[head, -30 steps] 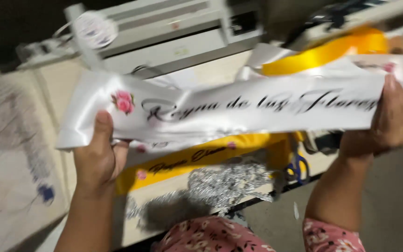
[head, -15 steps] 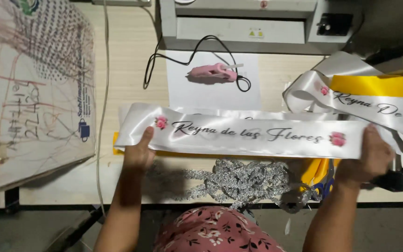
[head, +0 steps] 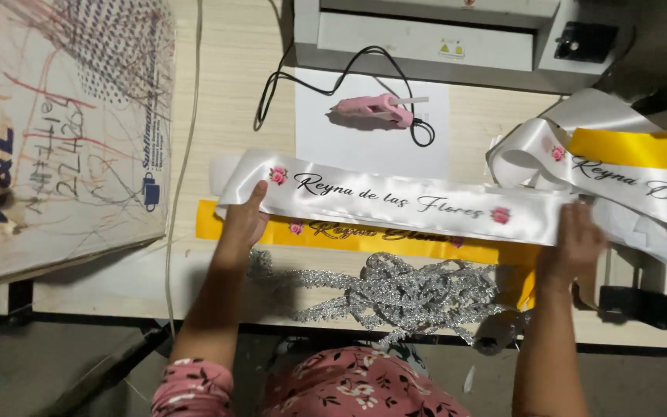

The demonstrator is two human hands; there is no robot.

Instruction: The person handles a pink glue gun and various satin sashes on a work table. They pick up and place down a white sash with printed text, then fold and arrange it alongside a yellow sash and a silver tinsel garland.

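A person is stretching a white satin sash [head: 395,202] flat across the worktop [head: 225,85], its long axis running side to side, parallel to the near edge and just above a yellow sash [head: 380,239]. The left hand [head: 242,224] is pinning one end, thumb on top and fingers closing on the cloth, while the right hand [head: 577,241] is pressing down on the other end; each hand is sitting at its own end, neither nearer the middle.
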